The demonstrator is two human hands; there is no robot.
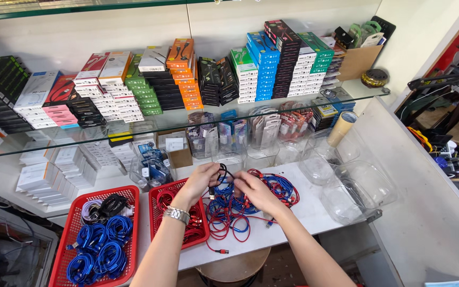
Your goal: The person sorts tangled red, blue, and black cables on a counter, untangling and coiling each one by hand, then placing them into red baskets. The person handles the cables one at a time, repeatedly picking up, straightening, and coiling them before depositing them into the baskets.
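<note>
Both hands work over a loose heap of cables (240, 204) in the middle of the white worktop (314, 215). The left hand (202, 179), a metal watch on its wrist, has its fingers pinched on a thin black cable (222, 171) that loops up above the heap. The right hand (256, 190) lies palm-down on the heap; whether its fingers grip a strand or only rest there cannot be told, since they are buried among the cords.

Judging by how things lie, the sorting looks partly done. The large red basket (70, 234) at the left already holds neat coils of blue cable (99, 255), with a few white and black ones at its far end. The smaller red basket (158, 199) beside the left wrist holds coiled red cable. The heap itself is a tangle of red and blue strands with small metal plugs sticking out, and one red lead (216, 248) trails off toward the worktop's near edge, so a good share seems unsorted.

The cables look braided and limp. The baskets are rigid plastic lattice. To the right stand clear, rounded plastic jars (357, 191), glossy and see-through. A glass shelf (187, 114) above carries stacked flat cardboard boxes in many colours.
</note>
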